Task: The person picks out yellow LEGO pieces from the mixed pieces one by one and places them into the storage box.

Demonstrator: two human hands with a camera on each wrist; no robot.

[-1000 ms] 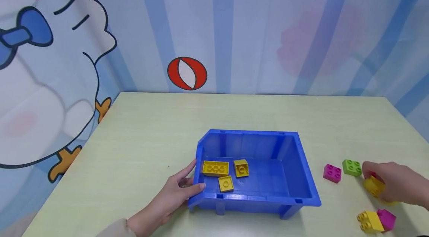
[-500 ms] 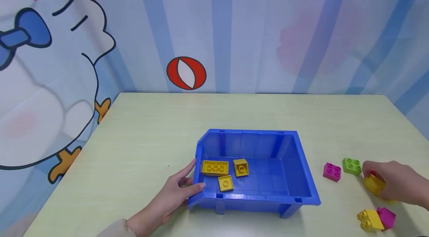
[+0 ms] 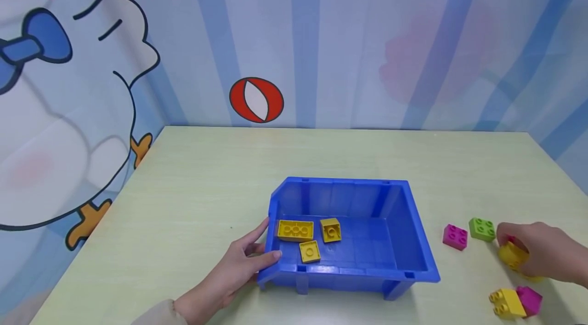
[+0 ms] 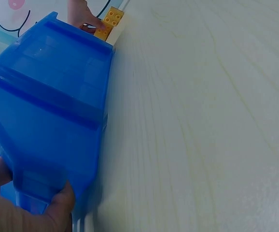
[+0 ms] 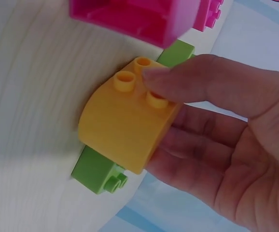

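Note:
My left hand (image 3: 229,264) grips the left end of a blue plastic bin (image 3: 349,181), thumb over its front left corner. The left wrist view shows the fingers and thumb pinching the bin's edge. Inside the bin lie a long yellow brick (image 3: 295,231) and two smaller yellow bricks, undersides up. At the right of the table, my right hand (image 3: 546,251) holds a yellow curved toy brick (image 5: 125,121). Its thumb presses among the studs in the right wrist view, with fingers curled at the other side. The hand hides part of this brick in the head view.
A magenta brick (image 3: 455,237) and a green brick (image 3: 482,229) lie between the bin and my right hand. Nearer the front right are a yellow studded brick (image 3: 507,303) and a magenta piece (image 3: 530,300) touching it. A patterned backdrop (image 3: 340,49) borders the table.

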